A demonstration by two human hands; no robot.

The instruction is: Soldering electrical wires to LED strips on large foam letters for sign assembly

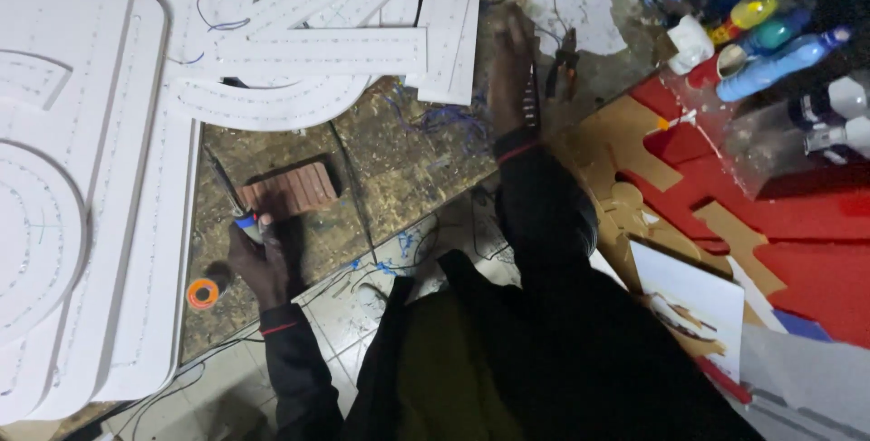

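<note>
The left hand (258, 264) gripped a soldering iron (231, 196) near the bench's (399, 155) front edge; the right hand (512, 65) reached, blurred, grip unclear; its tip might scorch the nearby white boards (109, 223).

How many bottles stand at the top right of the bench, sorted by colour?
Yellow plastic bottle: 1
Teal plastic bottle: 1
Blue plastic bottle: 1
Clear spray bottles with white heads: 2, partly in shadow
Total: 5
</note>
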